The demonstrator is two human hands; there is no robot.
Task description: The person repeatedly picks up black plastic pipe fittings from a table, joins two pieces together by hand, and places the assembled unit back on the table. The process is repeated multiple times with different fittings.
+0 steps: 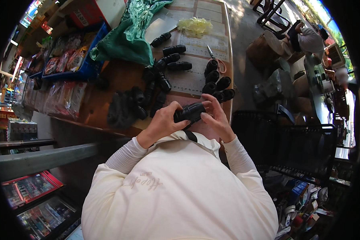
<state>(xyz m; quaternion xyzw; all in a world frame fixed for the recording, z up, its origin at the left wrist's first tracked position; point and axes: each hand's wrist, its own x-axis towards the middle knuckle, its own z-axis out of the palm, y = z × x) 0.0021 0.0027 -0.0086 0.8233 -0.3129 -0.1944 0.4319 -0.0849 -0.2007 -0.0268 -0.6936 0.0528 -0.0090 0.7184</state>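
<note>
A black ribbed pipe coupling (193, 112) is held in front of my chest, just over the table's near edge. My left hand (163, 123) is closed round its left end. My right hand (219, 120) grips the other end between thumb and curved fingers. Close beyond, at the right edge, several like couplings (213, 76) stand in a cluster. More couplings (163, 82) lie in a loose heap to the left of centre, beside a dark, fuzzy-looking bundle (122, 109). Orange-handled scissors (217, 60) lie past the right cluster.
Crumpled pale yellow plastic (195, 27) lies at the table's far side. A green plastic sack (128, 34) spreads over the left, next to a blue crate (93, 66) of packets. To the right stand a black chair (284, 142) and a wooden stump (265, 46); a person sits farther off.
</note>
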